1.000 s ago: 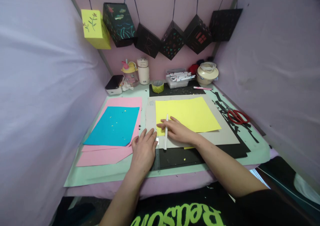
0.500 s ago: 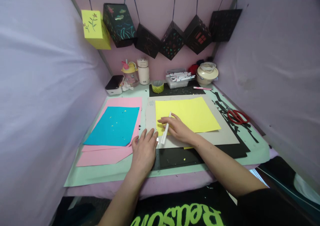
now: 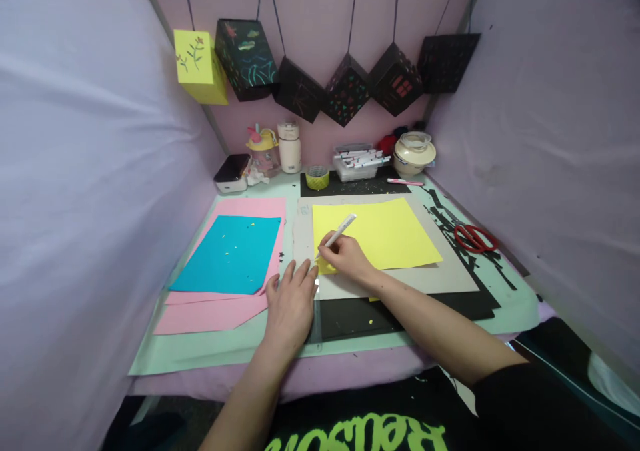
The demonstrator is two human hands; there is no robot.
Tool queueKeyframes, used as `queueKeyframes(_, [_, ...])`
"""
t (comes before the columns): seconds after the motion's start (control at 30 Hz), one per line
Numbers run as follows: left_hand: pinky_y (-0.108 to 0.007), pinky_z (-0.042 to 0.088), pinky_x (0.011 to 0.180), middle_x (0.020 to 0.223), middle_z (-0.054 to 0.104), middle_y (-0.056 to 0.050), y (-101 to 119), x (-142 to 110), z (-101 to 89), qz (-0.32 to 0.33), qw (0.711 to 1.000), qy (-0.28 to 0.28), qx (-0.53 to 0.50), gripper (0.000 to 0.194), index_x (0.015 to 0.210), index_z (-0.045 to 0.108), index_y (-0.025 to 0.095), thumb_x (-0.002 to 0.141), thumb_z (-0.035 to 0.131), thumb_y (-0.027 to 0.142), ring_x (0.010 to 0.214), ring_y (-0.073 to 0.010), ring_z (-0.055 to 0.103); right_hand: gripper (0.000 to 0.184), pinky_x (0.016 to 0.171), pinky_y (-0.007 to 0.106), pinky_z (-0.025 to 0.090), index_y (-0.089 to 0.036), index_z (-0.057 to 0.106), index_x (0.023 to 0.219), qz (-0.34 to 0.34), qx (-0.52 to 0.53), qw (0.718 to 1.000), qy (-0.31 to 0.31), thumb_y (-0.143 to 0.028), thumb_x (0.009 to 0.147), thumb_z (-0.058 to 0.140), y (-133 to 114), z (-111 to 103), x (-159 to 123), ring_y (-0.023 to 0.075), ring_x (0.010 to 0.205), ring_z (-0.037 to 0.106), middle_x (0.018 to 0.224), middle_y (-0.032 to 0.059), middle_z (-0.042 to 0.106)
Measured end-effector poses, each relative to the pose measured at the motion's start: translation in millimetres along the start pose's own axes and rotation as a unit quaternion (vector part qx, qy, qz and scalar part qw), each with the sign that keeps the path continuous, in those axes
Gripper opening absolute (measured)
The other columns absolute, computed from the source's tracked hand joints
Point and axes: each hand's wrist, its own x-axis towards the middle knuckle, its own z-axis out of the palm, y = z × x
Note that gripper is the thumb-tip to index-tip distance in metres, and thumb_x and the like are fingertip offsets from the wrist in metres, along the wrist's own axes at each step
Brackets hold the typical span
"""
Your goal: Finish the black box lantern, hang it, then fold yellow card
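Note:
My right hand (image 3: 346, 254) grips a white marker pen (image 3: 344, 226), its tip down at the left edge of a yellow sheet of paper (image 3: 380, 231). Flat on the work surface, fingers spread, rests my left hand (image 3: 291, 301), just left of the pen tip. A clear ruler (image 3: 317, 328) runs along that hand's right side, partly covered by the fingers. Under the yellow sheet lies a grey board (image 3: 425, 281), with black paper (image 3: 360, 321) below it. Left of my left hand, a blue sheet (image 3: 230, 254) lies on pink paper (image 3: 210, 318).
Red-handled scissors (image 3: 475, 238) lie among black paper strips at right. Along the back stand green tape (image 3: 317, 178), a box of markers (image 3: 357, 163), a lidded bowl (image 3: 414, 152), a cream bottle (image 3: 289, 150) and a cup (image 3: 263, 152). Decorated paper boxes (image 3: 345, 90) hang above.
The marker pen has turned from lying loosely across my right fingers to a writing grip, tip down on the yellow sheet's left edge. My left hand stays on the ruler.

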Motion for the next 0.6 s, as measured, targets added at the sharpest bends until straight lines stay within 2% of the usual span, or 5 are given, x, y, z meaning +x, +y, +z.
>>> queueKeyframes(0.6, [-0.054,0.029,0.104,0.141,0.054,-0.004,0.5,-0.8,-0.7,-0.005,1.000,0.007,-0.016,0.035,0.128,0.059,0.028,0.097,0.043,0.022,0.134,-0.0284,0.042,0.014,0.061,0.024,0.041,-0.018,0.061,0.077,-0.021,-0.034,0.999,-0.016,-0.027,0.082,0.052,3.5,2.2,-2.6,0.0116,0.057,0.053,0.065,-0.0014,0.061])
